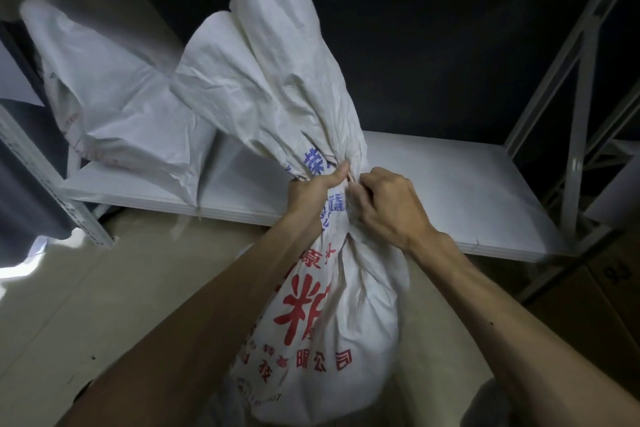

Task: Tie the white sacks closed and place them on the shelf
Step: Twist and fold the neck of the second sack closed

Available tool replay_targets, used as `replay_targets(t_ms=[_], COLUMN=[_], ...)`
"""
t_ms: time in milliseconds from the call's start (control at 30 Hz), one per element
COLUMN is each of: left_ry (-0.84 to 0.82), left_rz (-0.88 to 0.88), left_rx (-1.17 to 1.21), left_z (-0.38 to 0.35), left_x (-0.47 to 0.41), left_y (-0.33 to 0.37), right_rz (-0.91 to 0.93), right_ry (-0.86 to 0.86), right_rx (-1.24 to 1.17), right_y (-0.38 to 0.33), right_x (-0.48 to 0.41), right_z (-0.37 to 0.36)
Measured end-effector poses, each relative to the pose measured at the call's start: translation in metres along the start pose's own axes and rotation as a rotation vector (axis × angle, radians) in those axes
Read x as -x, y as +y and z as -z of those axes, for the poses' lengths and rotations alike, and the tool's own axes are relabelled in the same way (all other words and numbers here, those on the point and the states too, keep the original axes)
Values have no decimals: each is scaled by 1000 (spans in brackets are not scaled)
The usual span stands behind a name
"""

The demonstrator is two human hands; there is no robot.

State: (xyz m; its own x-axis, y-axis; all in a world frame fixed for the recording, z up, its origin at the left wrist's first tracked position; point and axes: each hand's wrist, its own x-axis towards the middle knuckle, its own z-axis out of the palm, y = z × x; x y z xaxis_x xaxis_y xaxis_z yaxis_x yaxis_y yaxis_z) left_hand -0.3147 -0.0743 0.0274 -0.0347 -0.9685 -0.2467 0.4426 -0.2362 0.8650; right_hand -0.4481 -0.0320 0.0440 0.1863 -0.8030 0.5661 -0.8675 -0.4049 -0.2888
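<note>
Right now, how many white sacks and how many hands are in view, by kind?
White sacks: 2, the held sack and the shelved sack on the shelf.
Hands: 2, the left hand and the right hand, both at the held sack's neck.
Total: 4

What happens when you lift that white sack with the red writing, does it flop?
Probably floppy up top: on this sack the loose cloth above the left hand and right hand creases and leans over. The bottom bulges round and full, so it likely feels heavy. It shouldn't roll, more likely slump.
</note>
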Motion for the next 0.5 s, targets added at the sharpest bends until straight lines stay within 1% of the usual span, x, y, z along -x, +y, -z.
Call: replay_targets(t_ms=[67,100,200,233,267,300,400,433,500], left_ry=[-37,-75,-200,-247,-281,-302,-317,-301,-232], left_rz=[29,54,142,165,178,181,180,168,120], left_rx=[-2,-8,-19,-24,-21,-17,-25,-35,-76], left_z=[4,5,8,8,9,9,11,11,7], left_x=[-3,-5,-4,-4,-4,-5,-8,-7,-4], left_y=[2,3,4,3,3,3,5,6,7], right_rz=[-90,-180,-505,-582,-614,-609,-461,-442,-460], right_ry=[-137,-147,-116,-142,-176,-202,-214,-203,-172], right_rx=[-165,-292,-788,-873,-869,-811,-603,-559,-470], right_y=[6,11,20,22,24,25,21,19,18], right_x=[-2,-5,-8,-7,-7,-6,-7,-7,-8], right_z=[9,13,19,18,15,12,9,9,8])
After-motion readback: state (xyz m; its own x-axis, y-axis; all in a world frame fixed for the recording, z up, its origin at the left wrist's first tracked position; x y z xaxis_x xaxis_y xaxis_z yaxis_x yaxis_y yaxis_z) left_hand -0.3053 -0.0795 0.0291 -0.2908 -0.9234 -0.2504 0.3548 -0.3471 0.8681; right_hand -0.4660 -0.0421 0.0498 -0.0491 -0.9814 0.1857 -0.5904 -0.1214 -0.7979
